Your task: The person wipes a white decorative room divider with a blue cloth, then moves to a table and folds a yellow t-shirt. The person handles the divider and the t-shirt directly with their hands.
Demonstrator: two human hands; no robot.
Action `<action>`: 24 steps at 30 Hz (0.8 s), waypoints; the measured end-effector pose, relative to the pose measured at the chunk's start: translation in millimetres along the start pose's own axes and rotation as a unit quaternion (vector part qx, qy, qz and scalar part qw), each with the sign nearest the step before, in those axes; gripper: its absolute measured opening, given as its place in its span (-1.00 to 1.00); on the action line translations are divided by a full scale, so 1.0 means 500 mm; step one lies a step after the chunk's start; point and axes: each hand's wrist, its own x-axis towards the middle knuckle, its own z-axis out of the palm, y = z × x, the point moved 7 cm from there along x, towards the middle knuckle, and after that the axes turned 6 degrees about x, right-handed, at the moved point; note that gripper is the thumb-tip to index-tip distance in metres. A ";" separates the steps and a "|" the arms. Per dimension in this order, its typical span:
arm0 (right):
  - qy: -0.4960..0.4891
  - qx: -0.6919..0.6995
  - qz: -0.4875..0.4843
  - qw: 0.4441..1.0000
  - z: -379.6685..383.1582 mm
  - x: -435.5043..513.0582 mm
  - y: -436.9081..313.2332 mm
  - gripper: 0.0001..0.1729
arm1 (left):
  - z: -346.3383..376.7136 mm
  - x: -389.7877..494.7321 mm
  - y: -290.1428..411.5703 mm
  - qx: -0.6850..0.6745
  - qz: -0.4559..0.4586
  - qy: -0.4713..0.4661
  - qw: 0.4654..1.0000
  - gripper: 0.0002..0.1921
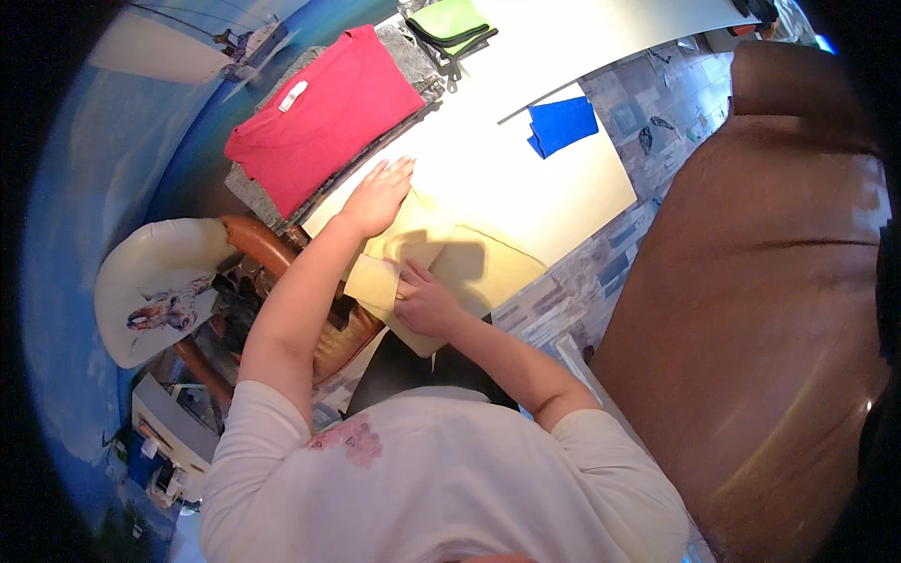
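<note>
A pale yellow garment (486, 278) lies spread on the white table (591, 179), partly in bright glare and partly in shadow. My left hand (381, 199) rests flat and palm down at its far left part, holding nothing. Nearer to me, my right hand (426, 301) grips a turned-up flap of the same yellow cloth, which sticks out to the left of the fingers. Part of the garment hangs at the table's near edge, close to my lap. Its exact shape is washed out by the light.
A folded pink-red T-shirt (331, 116) lies on grey denim (243, 186) at the back left. Farther back is a folded lime-green cloth with black trim (450, 24). A blue folded cloth (565, 125) lies right. A chair (169, 281) stands left, a brown leather sofa (760, 295) right.
</note>
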 end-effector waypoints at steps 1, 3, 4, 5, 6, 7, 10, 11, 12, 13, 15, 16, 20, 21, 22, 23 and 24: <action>0.002 -0.013 -0.008 1.000 0.007 0.002 -0.005 -0.60 | -0.002 0.004 -0.003 -0.025 0.000 0.013 1.000 -0.57; 0.007 -0.038 -0.023 0.999 0.022 0.005 -0.017 -0.66 | -0.003 0.008 -0.010 -0.080 -0.016 0.008 0.997 -0.55; -0.025 -0.057 0.000 0.998 0.035 0.006 -0.014 -0.67 | -0.006 0.009 -0.009 -0.107 -0.024 0.005 0.994 -0.54; -0.057 -0.075 0.023 0.995 0.047 0.005 -0.011 -0.69 | -0.009 0.010 -0.007 -0.126 -0.033 0.008 0.991 -0.53; -0.051 -0.086 0.038 0.994 0.049 0.006 -0.010 -0.70 | -0.013 0.012 -0.004 -0.144 -0.044 0.012 0.989 -0.53; -0.046 -0.095 0.053 0.993 0.053 0.006 -0.012 -0.71 | -0.016 0.014 -0.001 -0.161 -0.055 0.016 0.985 -0.52; 0.044 -0.106 0.088 0.990 0.054 -0.009 -0.013 -0.75 | -0.053 -0.011 0.023 -0.186 -0.130 0.180 0.957 -0.52; 0.047 -0.113 0.106 0.987 0.054 -0.014 -0.007 -0.76 | -0.057 -0.024 0.047 -0.174 -0.159 0.200 0.951 -0.53; 0.053 -0.122 0.127 0.983 0.053 -0.019 0.004 -0.78 | -0.072 -0.037 0.080 -0.162 -0.186 0.219 0.944 -0.54; 0.080 -0.050 0.130 0.987 0.048 -0.026 0.014 -0.78 | -0.084 -0.056 0.101 -0.149 -0.215 0.239 0.935 -0.55; 0.136 0.093 0.131 0.978 0.026 -0.052 0.054 -0.80 | -0.045 -0.059 0.159 -0.188 -0.124 0.177 0.958 -0.69; 0.233 0.179 0.129 0.947 0.007 -0.091 0.103 -0.81 | -0.040 -0.062 0.189 -0.188 -0.108 0.186 0.958 -0.70; 0.386 -0.124 0.193 0.893 -0.156 -0.210 0.156 -0.86 | -0.020 -0.050 0.249 -0.154 -0.042 0.201 0.966 -0.73; 0.409 -0.164 0.226 0.869 -0.193 -0.240 0.163 -0.77 | -0.022 -0.038 0.261 -0.155 -0.019 0.203 0.967 -0.75; 0.404 -0.148 0.280 0.858 -0.213 -0.269 0.189 -0.78 | -0.028 -0.027 0.275 -0.155 0.003 0.203 0.967 -0.77; 0.398 -0.160 0.322 0.844 -0.220 -0.288 0.201 -0.77 | -0.031 -0.018 0.288 -0.156 0.024 0.203 0.966 -0.79; 0.389 -0.170 0.361 0.830 -0.227 -0.302 0.212 -0.74 | -0.008 -0.008 0.307 -0.164 0.067 0.155 0.972 -0.79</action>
